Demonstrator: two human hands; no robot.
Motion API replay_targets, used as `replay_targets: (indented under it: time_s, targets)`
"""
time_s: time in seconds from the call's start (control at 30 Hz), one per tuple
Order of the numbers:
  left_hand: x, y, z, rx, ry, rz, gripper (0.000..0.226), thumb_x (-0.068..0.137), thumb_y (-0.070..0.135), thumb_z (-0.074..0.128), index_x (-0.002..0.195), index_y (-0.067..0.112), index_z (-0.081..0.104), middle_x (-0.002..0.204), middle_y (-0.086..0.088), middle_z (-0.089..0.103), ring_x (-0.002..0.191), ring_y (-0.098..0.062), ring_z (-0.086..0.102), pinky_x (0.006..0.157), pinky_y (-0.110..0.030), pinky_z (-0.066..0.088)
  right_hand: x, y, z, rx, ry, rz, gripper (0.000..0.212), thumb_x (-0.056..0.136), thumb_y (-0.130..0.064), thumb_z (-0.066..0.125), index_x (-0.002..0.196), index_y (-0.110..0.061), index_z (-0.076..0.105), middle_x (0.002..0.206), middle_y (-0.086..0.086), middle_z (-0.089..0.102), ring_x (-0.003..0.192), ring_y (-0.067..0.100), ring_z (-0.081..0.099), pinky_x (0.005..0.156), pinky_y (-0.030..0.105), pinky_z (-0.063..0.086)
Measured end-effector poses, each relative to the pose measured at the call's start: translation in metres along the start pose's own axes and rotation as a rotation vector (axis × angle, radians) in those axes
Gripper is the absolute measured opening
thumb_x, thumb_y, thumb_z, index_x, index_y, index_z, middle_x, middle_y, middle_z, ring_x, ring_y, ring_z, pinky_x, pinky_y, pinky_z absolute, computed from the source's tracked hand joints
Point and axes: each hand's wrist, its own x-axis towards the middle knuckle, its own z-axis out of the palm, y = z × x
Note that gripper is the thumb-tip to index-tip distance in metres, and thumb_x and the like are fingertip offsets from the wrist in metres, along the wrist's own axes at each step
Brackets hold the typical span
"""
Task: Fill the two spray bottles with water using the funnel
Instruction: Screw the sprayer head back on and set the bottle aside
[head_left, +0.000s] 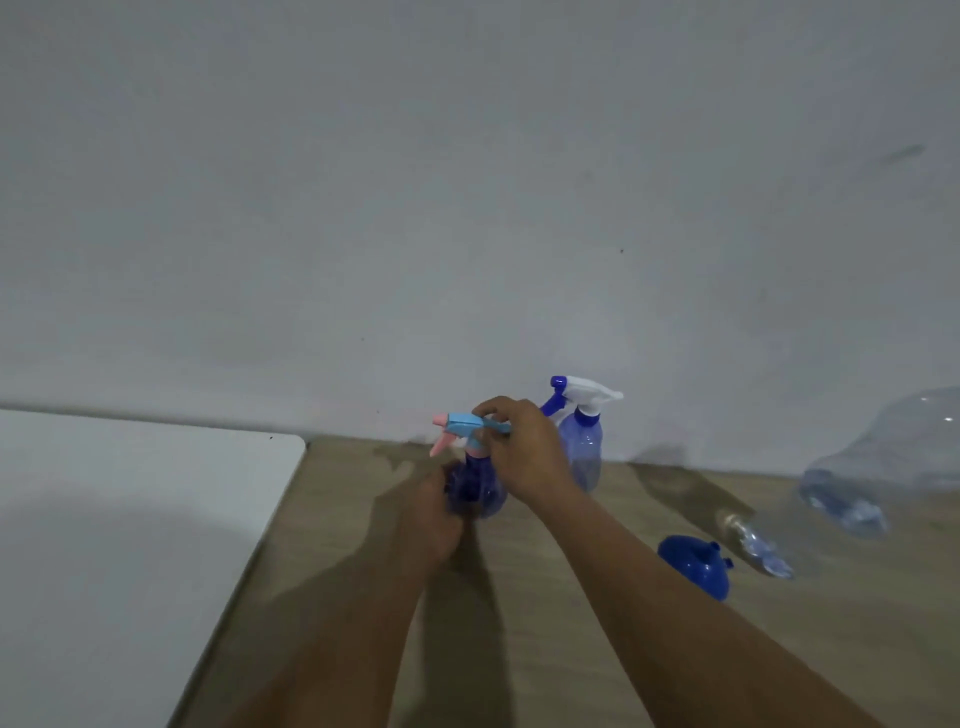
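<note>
Two spray bottles sit near the wall on the wooden table (857, 613), which has a white surface (130, 519) on its left. At far right we see a large clear water jug (893, 457). The white-headed spray bottle (584, 447) stands upright by the wall, untouched. Just beside it we hold the pink-nozzled spray bottle (485, 493). Our left hand (441, 514) wraps its blue body. Our right hand (527, 452) curls round its light-blue trigger head. The blue funnel (693, 566) rests wide end down, near a small clear bottle (758, 545) on its side.
</note>
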Motion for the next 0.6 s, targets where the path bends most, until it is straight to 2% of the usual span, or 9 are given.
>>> replay_targets:
  time_s: [0.03,0.1,0.2,0.3,0.37,0.43,0.5,0.57,0.6]
  targets:
    - [0.007,-0.004,0.002,-0.006,-0.008,0.002,0.052,0.091,0.009,0.064,0.14,0.019,0.05,0.125,0.0,0.065,0.111,-0.019,0.063,0.078,-0.011,0.036,0.003,0.002,0.004,-0.003,0.015,0.003,0.025,0.099,-0.012,0.059,0.122,-0.02,0.065,0.118,0.001,0.062,0.093,0.011,0.058,0.06,0.006,0.037]
    - [0.014,-0.002,-0.001,0.001,-0.029,0.027,0.043,0.093,0.012,0.064,0.134,0.019,0.054,0.12,0.005,0.064,0.092,-0.005,0.057,0.068,0.003,0.034,0.008,0.002,0.01,-0.01,0.06,0.003,0.027,0.1,-0.013,0.058,0.125,-0.02,0.064,0.119,0.0,0.059,0.095,0.009,0.054,0.062,0.004,0.037]
    - [0.02,0.002,-0.007,0.025,-0.104,0.133,0.036,0.094,0.01,0.066,0.129,0.014,0.059,0.112,0.006,0.062,0.075,0.006,0.045,0.065,0.008,0.032,0.013,0.002,0.017,-0.017,0.122,0.003,0.03,0.099,-0.011,0.059,0.127,-0.021,0.063,0.121,0.003,0.061,0.097,0.009,0.054,0.067,0.004,0.038]
    - [0.027,-0.001,-0.009,-0.04,-0.084,0.088,0.038,0.093,0.015,0.069,0.13,0.016,0.061,0.115,0.0,0.067,0.089,-0.005,0.054,0.066,0.009,0.031,0.017,0.0,0.02,-0.064,0.122,0.013,0.037,0.1,-0.01,0.057,0.134,-0.023,0.06,0.128,0.002,0.061,0.098,0.009,0.055,0.068,0.007,0.039]
    - [0.028,-0.001,-0.01,-0.025,-0.056,0.078,0.039,0.093,0.02,0.07,0.13,0.018,0.06,0.117,0.002,0.067,0.092,-0.007,0.055,0.066,0.007,0.033,0.017,-0.003,0.02,-0.11,0.108,0.026,0.042,0.101,-0.01,0.056,0.14,-0.025,0.055,0.134,0.001,0.06,0.103,0.013,0.06,0.075,0.011,0.043]
    - [0.03,-0.004,-0.011,-0.027,-0.083,0.092,0.044,0.093,0.025,0.07,0.134,0.019,0.056,0.119,0.009,0.061,0.097,-0.006,0.054,0.064,0.004,0.036,0.014,-0.008,0.019,-0.166,0.085,0.025,0.047,0.102,-0.014,0.054,0.147,-0.026,0.048,0.142,0.001,0.056,0.113,0.016,0.061,0.081,0.016,0.044]
    - [0.03,0.001,-0.012,-0.021,-0.109,0.081,0.048,0.093,0.02,0.069,0.138,0.016,0.051,0.118,0.007,0.055,0.106,-0.009,0.052,0.061,0.006,0.036,0.008,-0.017,0.016,-0.276,0.055,0.01,0.054,0.103,-0.014,0.053,0.153,-0.026,0.038,0.151,0.002,0.047,0.122,0.019,0.059,0.087,0.021,0.047]
    - [0.033,0.004,-0.011,-0.022,-0.097,0.032,0.051,0.091,0.031,0.072,0.136,0.021,0.051,0.121,0.007,0.057,0.114,-0.009,0.054,0.067,0.003,0.036,-0.001,-0.027,0.01,-0.353,0.07,0.0,0.057,0.102,-0.013,0.052,0.155,-0.025,0.034,0.153,0.003,0.043,0.122,0.022,0.059,0.088,0.029,0.053]
    - [0.031,0.005,-0.012,-0.009,-0.041,0.007,0.054,0.088,0.039,0.074,0.135,0.022,0.053,0.122,0.006,0.061,0.115,-0.013,0.058,0.075,-0.004,0.037,-0.006,-0.033,0.005,-0.367,0.101,-0.004,0.056,0.101,-0.013,0.052,0.153,-0.024,0.035,0.151,0.003,0.045,0.118,0.022,0.061,0.086,0.03,0.055]
